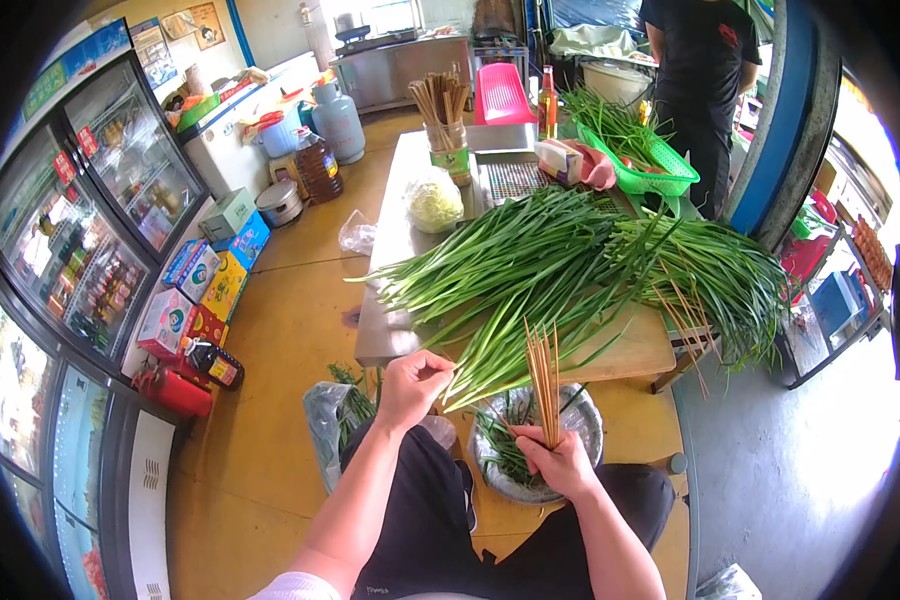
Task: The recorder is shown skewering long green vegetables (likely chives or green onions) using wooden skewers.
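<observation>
A bundle of thin bamboo skewers (544,375) stands nearly upright in my right hand (559,457), fingers wrapped around its lower end. One more thin skewer seems to slant out to the left of that hand. My left hand (412,390) has thumb and forefinger pinched together at the pale stem ends of garlic chives (487,255); whether a stalk is between them is hidden. These chives are heaped across a metal table (390,330) and a wooden board (637,337). Below my right hand, a plastic-lined basin (589,427) holds chive scraps.
More chives (712,277) hang over the table's right edge, with loose skewers (682,315) on them. A cabbage (433,201), a jar of chopsticks (450,146) and a green basket (671,180) stand farther back. A person (701,90) stands behind. Drink fridges (105,195) line the left.
</observation>
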`<state>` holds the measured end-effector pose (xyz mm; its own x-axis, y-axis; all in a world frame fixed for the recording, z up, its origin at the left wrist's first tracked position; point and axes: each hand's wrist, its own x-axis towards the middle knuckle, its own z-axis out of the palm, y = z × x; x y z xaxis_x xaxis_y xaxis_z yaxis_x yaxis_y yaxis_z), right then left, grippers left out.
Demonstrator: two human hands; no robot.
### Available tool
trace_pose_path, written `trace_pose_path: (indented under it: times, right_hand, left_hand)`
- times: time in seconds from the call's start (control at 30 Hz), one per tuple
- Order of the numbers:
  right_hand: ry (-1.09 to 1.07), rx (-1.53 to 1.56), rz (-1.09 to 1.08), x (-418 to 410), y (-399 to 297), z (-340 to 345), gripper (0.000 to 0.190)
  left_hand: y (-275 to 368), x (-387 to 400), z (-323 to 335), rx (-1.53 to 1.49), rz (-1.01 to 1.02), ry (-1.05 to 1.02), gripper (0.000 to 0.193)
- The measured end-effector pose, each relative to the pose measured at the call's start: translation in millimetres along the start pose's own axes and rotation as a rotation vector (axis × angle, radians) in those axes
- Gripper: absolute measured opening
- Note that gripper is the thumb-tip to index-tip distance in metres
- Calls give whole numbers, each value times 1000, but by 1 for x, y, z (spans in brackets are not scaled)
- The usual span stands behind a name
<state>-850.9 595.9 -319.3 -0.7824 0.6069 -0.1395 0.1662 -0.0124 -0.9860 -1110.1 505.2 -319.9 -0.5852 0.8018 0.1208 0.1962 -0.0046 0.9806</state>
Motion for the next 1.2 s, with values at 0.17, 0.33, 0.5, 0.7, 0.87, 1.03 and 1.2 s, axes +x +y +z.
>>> trace_pose_path:
  times: [0.17, 0.33, 0.5, 0.7, 0.87, 1.03, 1.2]
  right_hand:
    - [0, -2, 6, 0, 2, 0, 24]
    - [14, 57, 6, -5, -4, 0, 24]
    - [12, 69, 34, -7, -3, -3, 25]
    - [18, 56, 11, -8, -10, -5, 25]
    - [44, 172, 22, -9, -8, -8, 24]
    - [23, 267, 70, -11, 0, -10, 25]
    - [15, 325, 59, -11, 5, -14, 25]
  left_hand:
    - [2, 3, -4, -163, -76, -31, 5]
    - [5, 17, 1, 322, 168, 469, 12]
    - [14, 17, 7, 603, 114, 453, 21]
    - [22, 3, 5, 759, 231, 541, 19]
    - [18, 12, 21, 724, 345, 351, 16]
    - [19, 23, 26, 773, 202, 237, 22]
    - [14, 23, 26, 719, 281, 358, 19]
